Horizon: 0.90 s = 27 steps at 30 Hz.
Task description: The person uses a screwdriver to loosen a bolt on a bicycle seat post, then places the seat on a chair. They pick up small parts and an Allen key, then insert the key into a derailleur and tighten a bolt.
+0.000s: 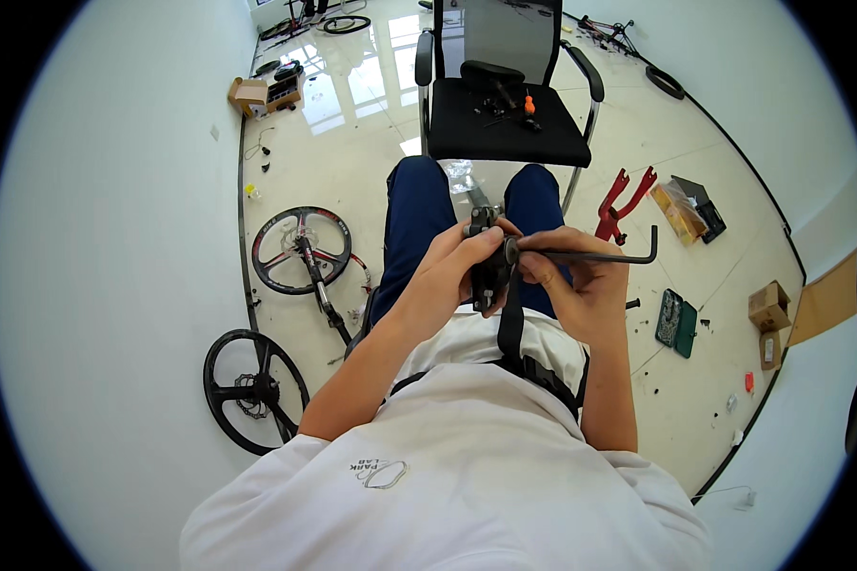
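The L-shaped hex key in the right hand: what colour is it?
Black hex key, seen in the head view.

Two wheels (301, 249) lie on the floor (371, 124) left of the knees (chair (501, 95) ahead), tool case (677, 322) right.

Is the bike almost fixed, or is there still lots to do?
Lots left, it seems. Already done: the bike is apart, with two black wheels on the floor and a red frame piece beside the chair. In hand: the left hand grips a small black part while the right hand works a hex key into it. Still waiting: small parts on the chair seat.
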Motion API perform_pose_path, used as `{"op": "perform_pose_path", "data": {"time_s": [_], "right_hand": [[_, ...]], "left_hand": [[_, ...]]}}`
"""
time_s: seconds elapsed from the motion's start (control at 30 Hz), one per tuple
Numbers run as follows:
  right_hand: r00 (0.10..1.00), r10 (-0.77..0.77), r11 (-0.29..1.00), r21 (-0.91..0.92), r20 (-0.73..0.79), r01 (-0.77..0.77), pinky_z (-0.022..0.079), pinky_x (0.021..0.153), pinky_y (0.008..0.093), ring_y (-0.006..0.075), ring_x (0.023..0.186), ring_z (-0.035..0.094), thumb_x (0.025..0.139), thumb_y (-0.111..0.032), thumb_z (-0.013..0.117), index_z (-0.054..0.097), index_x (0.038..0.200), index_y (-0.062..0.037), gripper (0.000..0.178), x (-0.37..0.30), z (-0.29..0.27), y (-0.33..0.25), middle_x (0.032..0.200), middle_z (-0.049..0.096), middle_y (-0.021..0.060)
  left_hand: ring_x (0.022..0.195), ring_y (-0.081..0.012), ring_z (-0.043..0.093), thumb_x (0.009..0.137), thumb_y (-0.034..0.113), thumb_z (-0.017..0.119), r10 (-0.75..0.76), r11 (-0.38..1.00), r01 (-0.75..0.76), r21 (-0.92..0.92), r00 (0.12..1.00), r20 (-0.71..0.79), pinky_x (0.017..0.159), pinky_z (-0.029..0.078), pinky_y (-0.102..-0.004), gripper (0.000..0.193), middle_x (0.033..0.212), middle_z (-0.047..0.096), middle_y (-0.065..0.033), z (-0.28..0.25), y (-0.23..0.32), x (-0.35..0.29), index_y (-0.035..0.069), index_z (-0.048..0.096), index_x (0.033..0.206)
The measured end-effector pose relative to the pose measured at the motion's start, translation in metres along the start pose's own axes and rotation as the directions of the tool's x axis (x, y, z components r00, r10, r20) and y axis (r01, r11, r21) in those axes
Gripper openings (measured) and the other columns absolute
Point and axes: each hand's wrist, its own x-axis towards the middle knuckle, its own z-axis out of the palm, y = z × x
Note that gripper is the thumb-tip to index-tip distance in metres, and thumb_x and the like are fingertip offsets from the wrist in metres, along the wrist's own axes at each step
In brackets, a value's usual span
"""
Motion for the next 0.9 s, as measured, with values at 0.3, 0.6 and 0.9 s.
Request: {"op": "perform_pose_path", "data": {"time_s": [0.3, 0.6, 0.9], "right_hand": [[0.984, 0.175, 0.984, 0.049, -0.034, -0.173, 0.054, 0.063, 0.0235, 0.0123, 0.068, 0.066, 0.086, 0.0, 0.069, 0.066, 0.092, 0.0056, 0.009, -0.002, -0.001, -0.007, 0.077, 0.067, 0.0095], [0.997, 0.079, 0.996, 0.038, 0.012, -0.08, 0.054, 0.067, 0.0225, 0.0134, 0.073, 0.069, 0.083, 0.005, 0.068, 0.067, 0.091, 0.0049, 0.008, 0.0, -0.003, -0.002, 0.079, 0.069, 0.0091], [0.992, 0.089, 0.996, 0.004, -0.091, -0.089, 0.037, 0.046, 0.0192, 0.0049, 0.051, 0.052, 0.088, -0.008, 0.068, 0.062, 0.072, 0.0016, 0.019, -0.004, 0.004, 0.008, 0.056, 0.058, 0.0019]], "left_hand": [[0.065, -0.0085, 0.057, 0.098, 0.027, 0.051, 0.118, 0.985, -0.1, 0.144, 0.985, -0.126, 0.06, 0.049, -0.0239, 0.029, 0.082, 0.056, -0.0019, 0.009, -0.004, -0.003, 0.002, 0.053, 0.114], [0.063, -0.0094, 0.058, 0.098, 0.027, 0.051, 0.075, 0.994, -0.066, 0.085, 0.991, -0.112, 0.058, 0.048, -0.024, 0.029, 0.081, 0.058, -0.0036, 0.002, -0.006, 0.0, 0.003, 0.054, 0.113], [0.062, -0.0088, 0.056, 0.098, 0.027, 0.051, 0.093, 0.989, -0.081, 0.126, 0.992, -0.09, 0.056, 0.046, -0.0247, 0.028, 0.077, 0.057, -0.0027, 0.005, -0.005, -0.001, 0.002, 0.054, 0.11]]}}
